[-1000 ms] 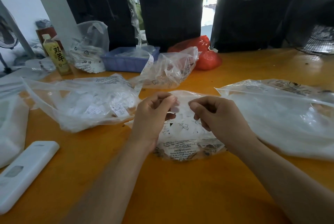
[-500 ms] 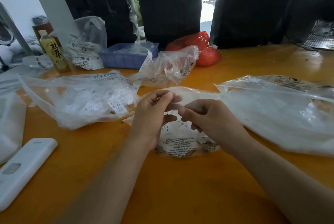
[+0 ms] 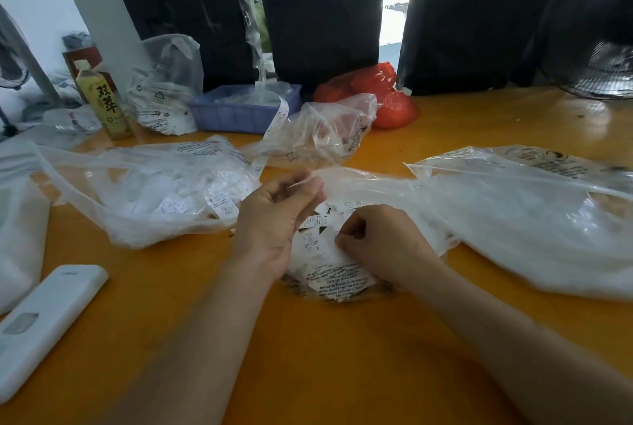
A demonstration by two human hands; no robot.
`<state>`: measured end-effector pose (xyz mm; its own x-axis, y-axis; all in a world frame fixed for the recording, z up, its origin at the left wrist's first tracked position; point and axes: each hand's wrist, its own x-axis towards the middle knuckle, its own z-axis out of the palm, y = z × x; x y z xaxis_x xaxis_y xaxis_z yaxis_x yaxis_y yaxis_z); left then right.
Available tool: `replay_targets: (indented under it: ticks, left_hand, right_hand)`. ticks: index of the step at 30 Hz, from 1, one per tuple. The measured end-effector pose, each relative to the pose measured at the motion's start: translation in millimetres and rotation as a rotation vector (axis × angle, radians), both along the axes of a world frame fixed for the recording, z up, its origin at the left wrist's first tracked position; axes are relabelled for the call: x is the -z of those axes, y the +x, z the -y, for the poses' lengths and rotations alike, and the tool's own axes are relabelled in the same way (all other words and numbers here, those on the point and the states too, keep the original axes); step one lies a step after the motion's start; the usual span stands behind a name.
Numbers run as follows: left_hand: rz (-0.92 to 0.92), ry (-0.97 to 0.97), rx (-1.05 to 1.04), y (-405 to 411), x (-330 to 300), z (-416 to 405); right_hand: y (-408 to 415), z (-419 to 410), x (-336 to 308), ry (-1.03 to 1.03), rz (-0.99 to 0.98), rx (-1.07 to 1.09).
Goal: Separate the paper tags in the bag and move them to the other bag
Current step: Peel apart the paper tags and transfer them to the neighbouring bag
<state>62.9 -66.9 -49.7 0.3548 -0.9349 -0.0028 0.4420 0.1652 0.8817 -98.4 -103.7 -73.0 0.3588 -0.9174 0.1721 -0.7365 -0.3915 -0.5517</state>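
At frame centre, the left hand (image 3: 274, 219) pinches the rim of a small clear bag (image 3: 337, 282) printed with German text, and the right hand (image 3: 383, 243) pinches paper tags (image 3: 317, 241) inside it, one marked "S". Centre left lies another tag-filled bag (image 3: 154, 198). The upper-left bottle (image 3: 101, 101) reads "双萃".

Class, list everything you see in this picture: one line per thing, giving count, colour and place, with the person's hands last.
table: one, orange, beneath everything
bag of tags: one, clear, centre, under both hands
second bag of tags: one, clear, left of centre
large bag: one, clear, right
crumpled bag: one, clear, behind centre
tray: one, blue, back
red bag: one, back
bottle: one, yellow-green, back left
remote: one, white, near left
left hand: pinching something
right hand: pinching a tag
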Motion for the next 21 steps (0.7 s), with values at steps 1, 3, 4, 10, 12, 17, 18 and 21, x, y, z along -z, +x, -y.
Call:
replay_targets:
  ticks: [1,3,4,10,12,17,18,21]
  left_hand:
    - [0.008,0.004,0.002,0,0,0]
    - [0.015,0.017,0.022,0,0,-1]
    - [0.030,0.028,0.032,0,0,-2]
    - [0.093,0.065,0.067,0,-2,-4]
    - [0.041,0.060,0.069,0,-2,-4]
    - [0.006,0.029,0.066,0,-3,-4]
    - [0.011,0.027,0.059,0,-2,-3]
    - [-0.009,0.061,0.082,-1,-2,-4]
  right_hand:
    - [-2,-1,-2,0.001,0.024,0.010]
    - [-5,-2,-5,-0.004,0.077,0.037]
    - [-7,-2,-7,-0.014,0.086,0.051]
    - [-26,-3,-16,-0.291,-0.064,0.072]
    - [-32,-3,-19,-0.359,-0.058,0.081]
    - [-41,-3,-23,-0.511,0.110,0.015]
    - [-42,-4,-23,-0.569,0.110,-0.025]
    - [-46,-4,-25,-0.762,0.088,-0.095]
